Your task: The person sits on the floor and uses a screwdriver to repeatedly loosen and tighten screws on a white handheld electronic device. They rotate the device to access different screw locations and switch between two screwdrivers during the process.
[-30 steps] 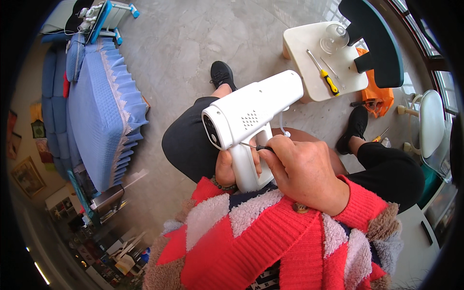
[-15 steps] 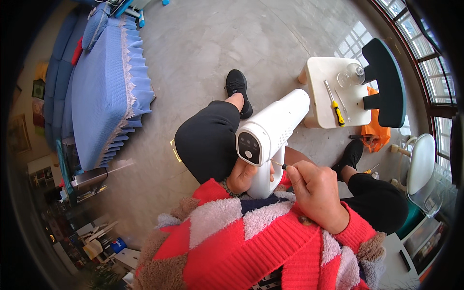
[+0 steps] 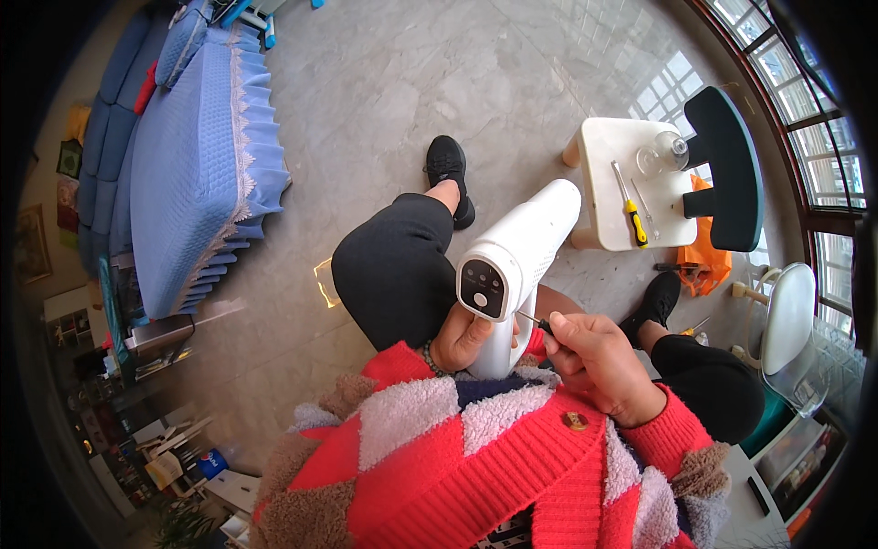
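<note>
A white spray gun [image 3: 530,240] with a black button panel rests in front of my body, its barrel pointing forward and right. My left hand [image 3: 460,340] wraps round its handle, below the panel. My right hand [image 3: 599,357] pinches the dark handle of a small screwdriver [image 3: 543,325] between thumb and fingers. The thin shaft points left to the side of the spray gun, near the top of the handle loop. Whether the tip sits in a screw is too small to tell.
On a cream chair seat [image 3: 608,220] to the right lie a yellow-and-black screwdriver [image 3: 635,218], a thin metal rod [image 3: 646,203] and a clear plastic bottle [image 3: 672,149]. An orange bag [image 3: 704,261] sits beside it on the floor. A blue-covered sofa [image 3: 187,174] stands at left.
My right hand has rolled, its fingers loosening from a tight fist to a pinch on the screwdriver. The spray gun has shifted very slightly down and right in view.
</note>
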Demonstrator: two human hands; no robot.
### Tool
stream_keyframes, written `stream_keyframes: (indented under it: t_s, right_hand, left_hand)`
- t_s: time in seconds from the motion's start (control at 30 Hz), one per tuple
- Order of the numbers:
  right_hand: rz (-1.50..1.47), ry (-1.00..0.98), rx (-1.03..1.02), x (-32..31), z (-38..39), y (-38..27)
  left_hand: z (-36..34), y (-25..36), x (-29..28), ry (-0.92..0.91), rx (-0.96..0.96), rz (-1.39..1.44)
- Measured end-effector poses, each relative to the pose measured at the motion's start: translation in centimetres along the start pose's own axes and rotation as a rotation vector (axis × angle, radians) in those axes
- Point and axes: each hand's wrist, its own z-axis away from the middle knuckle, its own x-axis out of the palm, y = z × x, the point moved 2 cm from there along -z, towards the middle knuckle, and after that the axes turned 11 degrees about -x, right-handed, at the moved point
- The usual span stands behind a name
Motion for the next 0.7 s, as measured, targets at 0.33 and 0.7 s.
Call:
stream_keyframes:
  t_s: [0.33,0.7]
  right_hand:
    - [0.234,-0.120,-0.166,-1.0,-1.5,0.8]
    - [1.975,-0.225,-1.175,-1.6,-1.9,-0.7]
  left_hand:
    - [-0.1,0.3,-0.1,-0.109,-0.047,-0.064]
    - [-0.8,0.3,0.5,-0.096,-0.161,-0.041]
